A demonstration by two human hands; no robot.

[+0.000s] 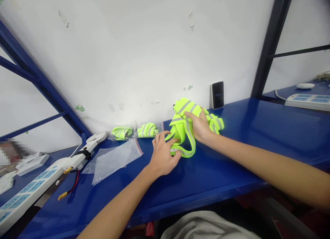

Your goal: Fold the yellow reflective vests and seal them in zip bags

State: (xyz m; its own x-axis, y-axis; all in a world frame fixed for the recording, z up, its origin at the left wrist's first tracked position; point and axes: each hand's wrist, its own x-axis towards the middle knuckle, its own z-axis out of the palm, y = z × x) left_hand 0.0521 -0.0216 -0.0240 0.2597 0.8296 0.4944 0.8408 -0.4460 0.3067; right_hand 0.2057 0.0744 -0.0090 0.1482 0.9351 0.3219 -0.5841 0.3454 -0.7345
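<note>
A neon yellow-green reflective vest (186, 129) with grey stripes lies bunched on the blue shelf (232, 163) near the wall. My right hand (199, 126) rests on top of the bundle, fingers curled over its straps. My left hand (163, 153) is at the lower left of the vest, thumb and fingers pinching a strap loop. Two folded vests in clear bags (121, 132) (147, 129) lie to the left by the wall.
Empty clear zip bags (116, 159) lie left of my hands. A small white fan (87, 148), power strips (28, 191) and loose wires (68, 189) are further left. A dark phone (218, 94) leans on the wall. Another power strip (308, 101) sits far right, beside a black post (270, 43).
</note>
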